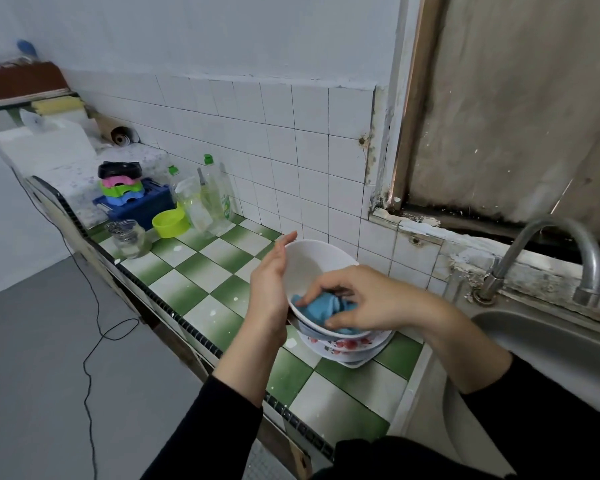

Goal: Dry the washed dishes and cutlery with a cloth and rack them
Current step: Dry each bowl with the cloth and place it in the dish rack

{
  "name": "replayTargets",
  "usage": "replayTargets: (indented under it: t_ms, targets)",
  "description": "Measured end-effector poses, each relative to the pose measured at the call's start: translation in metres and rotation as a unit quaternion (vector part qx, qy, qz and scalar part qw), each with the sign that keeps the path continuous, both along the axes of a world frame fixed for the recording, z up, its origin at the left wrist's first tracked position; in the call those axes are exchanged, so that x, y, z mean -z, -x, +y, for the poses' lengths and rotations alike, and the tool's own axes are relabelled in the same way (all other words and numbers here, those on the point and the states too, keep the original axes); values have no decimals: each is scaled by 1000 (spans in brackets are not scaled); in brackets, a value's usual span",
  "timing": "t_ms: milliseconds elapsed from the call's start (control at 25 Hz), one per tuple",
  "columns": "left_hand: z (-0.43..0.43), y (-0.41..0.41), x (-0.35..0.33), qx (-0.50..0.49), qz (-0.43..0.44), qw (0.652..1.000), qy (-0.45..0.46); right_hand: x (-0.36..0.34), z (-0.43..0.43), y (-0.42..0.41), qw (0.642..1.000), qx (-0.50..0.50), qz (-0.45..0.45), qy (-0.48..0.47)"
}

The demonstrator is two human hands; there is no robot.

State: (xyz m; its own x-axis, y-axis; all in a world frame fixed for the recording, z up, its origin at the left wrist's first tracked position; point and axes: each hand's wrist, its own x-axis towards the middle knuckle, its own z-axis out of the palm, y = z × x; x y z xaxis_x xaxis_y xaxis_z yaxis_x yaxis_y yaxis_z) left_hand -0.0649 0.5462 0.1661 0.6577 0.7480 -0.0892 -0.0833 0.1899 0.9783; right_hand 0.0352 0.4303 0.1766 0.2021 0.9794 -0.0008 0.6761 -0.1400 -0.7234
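Beyond bowl [321, 258] and cloth [321, 304], blurred bottle label [225, 205]

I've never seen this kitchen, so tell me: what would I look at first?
Right in the middle, the left hand steadies a tilted white bowl while the right hand holds a bunched blue cloth inside it, just over a stack of flowered dishes. Below runs the green-and-white checked counter. At its far left end, bright plastic bowls sit piled on a blue crate.

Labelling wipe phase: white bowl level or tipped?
Tipped: white bowl opens toward the camera, left hand flat against its side, right hand holding blue cloth inside.
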Motion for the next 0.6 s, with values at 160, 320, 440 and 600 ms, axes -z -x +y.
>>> replayTargets:
  t_ms: [160,320,440,600]
  targets:
    - [-15,0,-1,6,-16,1000,-8,-9,4,-24,979,148,-143,-8]
    - [-9,3,2,-21,-60,997,-38,14,27,4,962,107,223,-116]
    - [2,10,4,-40,-47,998,-32,11,17,-1,984,-21,168,-49]
    - [2,12,8,-33,-19,999,3,6,8,-31,978,3,-206,-11]
